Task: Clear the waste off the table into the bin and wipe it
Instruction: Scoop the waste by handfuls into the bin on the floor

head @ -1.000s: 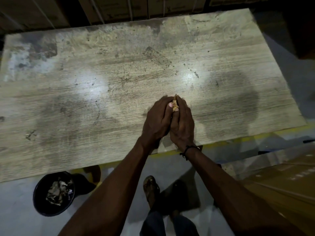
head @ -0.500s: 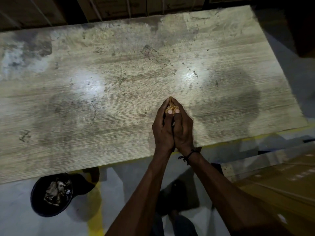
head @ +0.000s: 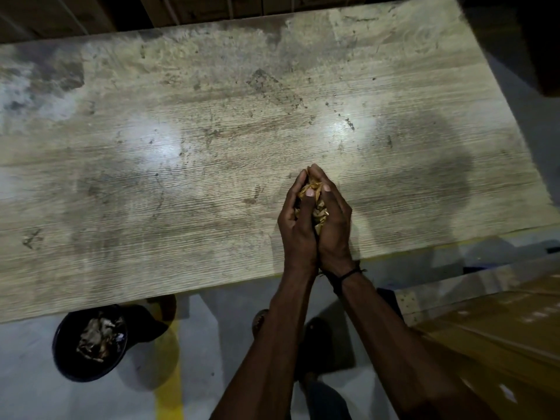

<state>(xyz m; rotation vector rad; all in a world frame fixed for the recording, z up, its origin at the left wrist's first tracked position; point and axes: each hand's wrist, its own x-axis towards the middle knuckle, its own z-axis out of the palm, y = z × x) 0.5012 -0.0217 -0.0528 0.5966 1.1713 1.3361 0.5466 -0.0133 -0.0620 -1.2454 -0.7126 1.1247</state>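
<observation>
The left hand (head: 298,228) and the right hand (head: 333,228) are cupped together, fingers curled around a little heap of tan scraps (head: 313,197). Most of the heap is hidden between the palms, so it is hard to say what the scraps are. The hands are over the near edge of the stained wooden table (head: 181,177). A black bin (head: 65,363) with crumpled waste sits on the floor, partly tucked under the table. A brown box (head: 497,334) at the right is cut off; its marks are too blurry to read.

One head camera looks steeply down, close over the table (head: 181,183) edge and floor (head: 212,328).
</observation>
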